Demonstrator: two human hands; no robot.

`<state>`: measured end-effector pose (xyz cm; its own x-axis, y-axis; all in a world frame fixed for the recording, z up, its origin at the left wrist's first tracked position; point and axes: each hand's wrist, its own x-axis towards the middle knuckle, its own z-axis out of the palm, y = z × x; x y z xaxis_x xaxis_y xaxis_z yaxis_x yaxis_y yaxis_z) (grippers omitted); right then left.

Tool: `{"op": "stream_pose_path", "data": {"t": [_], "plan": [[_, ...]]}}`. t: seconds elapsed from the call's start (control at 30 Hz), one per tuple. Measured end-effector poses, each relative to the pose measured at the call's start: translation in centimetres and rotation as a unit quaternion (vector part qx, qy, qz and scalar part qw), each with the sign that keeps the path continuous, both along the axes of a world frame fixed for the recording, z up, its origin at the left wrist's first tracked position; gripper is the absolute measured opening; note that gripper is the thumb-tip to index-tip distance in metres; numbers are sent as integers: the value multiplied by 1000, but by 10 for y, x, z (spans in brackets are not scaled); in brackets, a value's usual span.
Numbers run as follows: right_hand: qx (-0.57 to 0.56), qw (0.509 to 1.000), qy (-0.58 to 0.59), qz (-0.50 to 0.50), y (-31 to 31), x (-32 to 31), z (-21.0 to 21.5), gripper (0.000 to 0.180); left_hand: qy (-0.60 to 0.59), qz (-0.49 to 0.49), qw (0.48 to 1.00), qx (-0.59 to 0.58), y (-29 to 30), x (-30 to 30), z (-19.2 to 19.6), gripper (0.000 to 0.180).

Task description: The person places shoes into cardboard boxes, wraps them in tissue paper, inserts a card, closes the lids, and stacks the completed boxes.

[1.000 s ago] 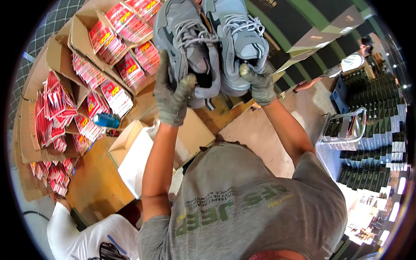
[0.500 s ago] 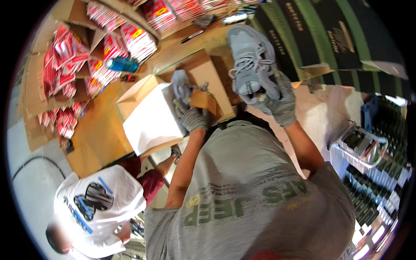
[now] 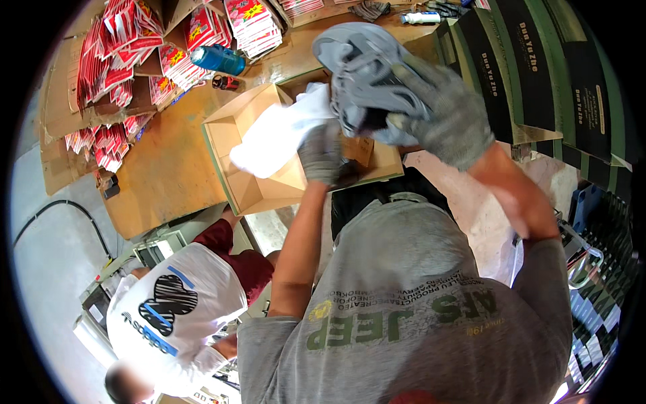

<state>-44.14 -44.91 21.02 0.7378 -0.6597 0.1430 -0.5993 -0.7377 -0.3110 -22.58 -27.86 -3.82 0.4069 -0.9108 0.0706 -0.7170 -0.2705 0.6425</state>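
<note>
My right hand, in a grey glove, is closed round a grey lace-up sneaker, tilted above the far right part of an open cardboard shoe box. My gloved left hand reaches into the box beside crumpled white tissue paper. Motion smears its fingers, so its grip on the paper does not show. Behind that hand a brown paper piece lies in the box. The second sneaker seen earlier in the box does not show now.
Wooden table under the box. At far left, cartons hold stacked red-and-white packets; a blue bottle lies near them. Black-and-green boxes are stacked at right. A co-worker in a white shirt is at lower left.
The sneaker in my right hand has moved left over the box and turned. The white paper has shifted off the box's near-left side, inward beside my left hand, which moved slightly right.
</note>
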Motion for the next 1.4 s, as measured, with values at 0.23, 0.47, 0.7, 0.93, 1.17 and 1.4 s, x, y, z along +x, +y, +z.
{"op": "stream_pose_path", "data": {"t": [0.23, 0.47, 0.7, 0.93, 1.17, 1.4], "plan": [[245, 897, 324, 175, -75, 127, 50, 41, 149, -127, 977, 88, 12, -83, 30, 68], [233, 852, 412, 225, -68, 154, -93, 61, 819, 238, 499, 154, 150, -33, 21, 62], [0, 908, 342, 241, -53, 122, -205, 48, 739, 394, 542, -72, 154, -7, 1, 76], [50, 970, -20, 239, 62, 93, -147, 56, 606, 431, 641, -188, 98, -46, 47, 57], [315, 936, 113, -106, 50, 113, -245, 38, 563, 317, 735, -204, 147, -44, 13, 65], [390, 904, 101, -145, 25, 125, -225, 42, 231, 358, 896, -126, 145, -71, 33, 63]]}}
